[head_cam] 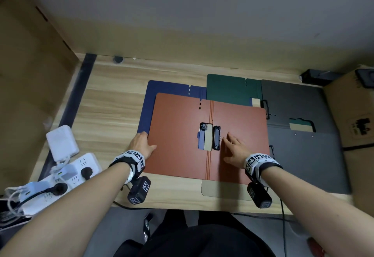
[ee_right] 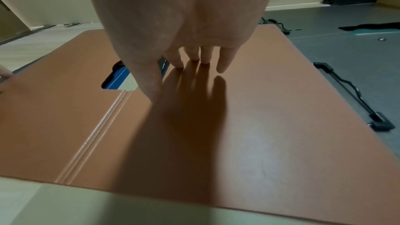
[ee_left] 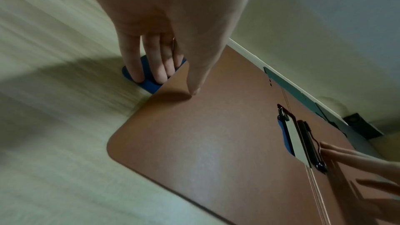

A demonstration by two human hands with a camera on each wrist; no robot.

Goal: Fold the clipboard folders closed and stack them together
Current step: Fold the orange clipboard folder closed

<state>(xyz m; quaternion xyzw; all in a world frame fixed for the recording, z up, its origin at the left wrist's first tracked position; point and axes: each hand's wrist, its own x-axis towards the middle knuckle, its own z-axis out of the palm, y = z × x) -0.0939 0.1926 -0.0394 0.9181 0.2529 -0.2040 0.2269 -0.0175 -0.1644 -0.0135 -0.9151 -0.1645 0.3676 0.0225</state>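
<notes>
An orange clipboard folder [head_cam: 178, 135] lies open and flat in the middle of the wooden desk, its black clip [head_cam: 216, 137] beside the spine. Under it lie a blue folder [head_cam: 162, 88], a green folder [head_cam: 228, 88] and a beige sheet [head_cam: 218, 191]. A grey folder [head_cam: 299, 155] lies open at the right. My left hand [head_cam: 144, 138] pinches the orange folder's left edge [ee_left: 173, 85], thumb on top and fingers [ee_left: 134, 67] beneath on the blue folder [ee_left: 149, 85]. My right hand [head_cam: 232, 145] rests with straight fingers [ee_right: 225, 62] on the orange folder's right half [ee_right: 270, 126].
A white power strip [head_cam: 77, 171] with plugs and a white adapter [head_cam: 62, 143] crowd the desk's left front. A cardboard box [head_cam: 354, 115] stands at the right edge, with a black object [head_cam: 317, 76] behind it. A cardboard wall closes the left side.
</notes>
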